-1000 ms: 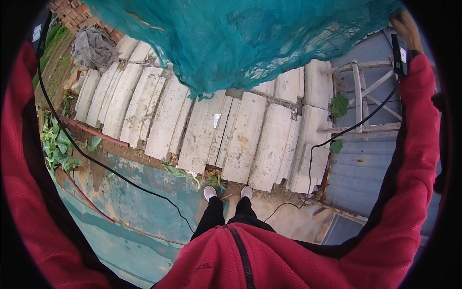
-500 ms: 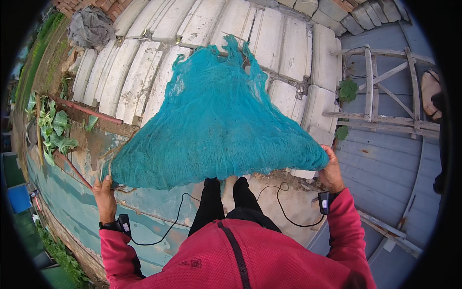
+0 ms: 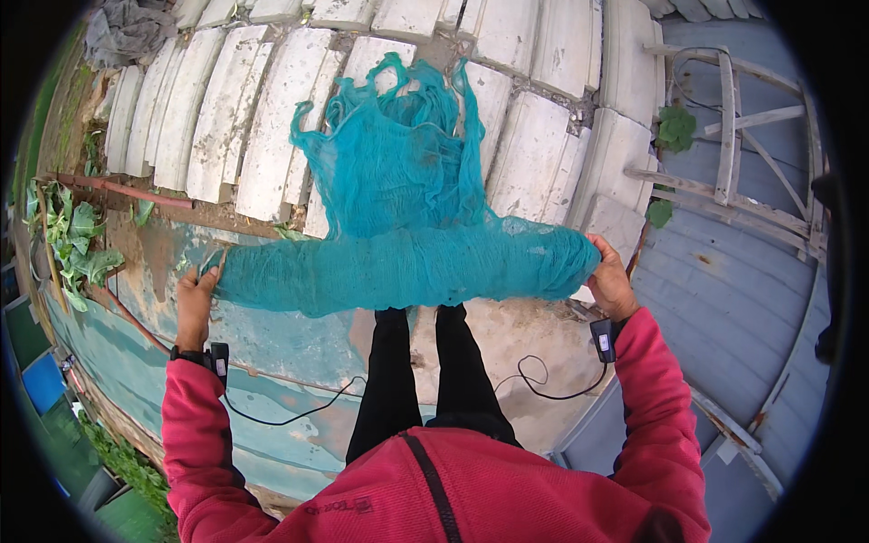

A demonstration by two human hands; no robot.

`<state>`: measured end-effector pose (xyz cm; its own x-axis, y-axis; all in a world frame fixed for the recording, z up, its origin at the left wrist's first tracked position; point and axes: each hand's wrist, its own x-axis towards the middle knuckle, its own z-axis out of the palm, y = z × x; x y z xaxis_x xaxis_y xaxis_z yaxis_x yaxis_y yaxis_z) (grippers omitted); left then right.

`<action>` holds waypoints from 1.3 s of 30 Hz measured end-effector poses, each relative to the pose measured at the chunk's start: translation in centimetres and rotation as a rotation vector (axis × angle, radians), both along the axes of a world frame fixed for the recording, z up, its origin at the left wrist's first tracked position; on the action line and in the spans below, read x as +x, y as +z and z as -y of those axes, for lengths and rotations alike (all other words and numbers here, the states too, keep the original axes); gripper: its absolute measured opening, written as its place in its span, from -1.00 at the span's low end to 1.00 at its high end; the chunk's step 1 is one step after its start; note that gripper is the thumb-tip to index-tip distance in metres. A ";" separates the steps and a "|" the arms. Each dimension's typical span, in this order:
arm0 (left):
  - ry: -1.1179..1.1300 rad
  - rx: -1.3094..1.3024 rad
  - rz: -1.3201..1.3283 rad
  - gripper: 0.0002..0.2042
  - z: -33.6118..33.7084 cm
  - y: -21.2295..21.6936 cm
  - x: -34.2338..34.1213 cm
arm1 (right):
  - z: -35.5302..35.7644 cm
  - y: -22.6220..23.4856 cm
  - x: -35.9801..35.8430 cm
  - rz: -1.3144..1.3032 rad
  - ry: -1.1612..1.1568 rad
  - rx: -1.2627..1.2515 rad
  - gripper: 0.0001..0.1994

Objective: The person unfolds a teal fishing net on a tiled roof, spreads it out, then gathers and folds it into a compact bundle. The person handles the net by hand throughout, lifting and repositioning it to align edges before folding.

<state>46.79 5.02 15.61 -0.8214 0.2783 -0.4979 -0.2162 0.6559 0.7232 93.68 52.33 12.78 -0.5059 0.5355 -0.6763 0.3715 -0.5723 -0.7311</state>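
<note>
Left hand [image 3: 193, 303] grips net [image 3: 398, 269] at one end | right hand [image 3: 613, 285] grips the other | I see slabs [image 3: 281, 127] beyond

Left fingers [image 3: 209, 279] and right fingers [image 3: 605, 249] hold 2 ends of teal netting [image 3: 407, 267].

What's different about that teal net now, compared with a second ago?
The teal net came down from high in front and gathered into a long roll. The left-hand grip and right-hand grip lowered too, holding its ends. The pale slabs stayed put.
</note>
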 end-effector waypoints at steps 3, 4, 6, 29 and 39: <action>-0.122 0.100 -0.109 -0.81 -8.1 0.4 -8.0 | -7.0 0.3 -6.4 -0.089 0.017 0.030 -0.72; -0.027 0.085 -0.071 -0.80 -11.3 0.3 -11.0 | -9.5 0.2 -9.1 -0.110 -0.034 0.078 -0.67; -0.047 -0.033 -0.113 -0.59 -16.5 1.1 -16.7 | -14.5 0.8 -14.1 -0.078 -0.030 0.191 -0.51; 0.538 -0.040 0.686 0.19 -9.7 -40.1 11.0 | 11.9 -40.6 -8.2 0.187 -0.613 -0.621 -0.01; 0.886 0.639 0.783 -0.18 -11.3 -47.2 10.9 | 8.7 -43.6 -15.1 -0.172 -0.679 -0.710 -0.14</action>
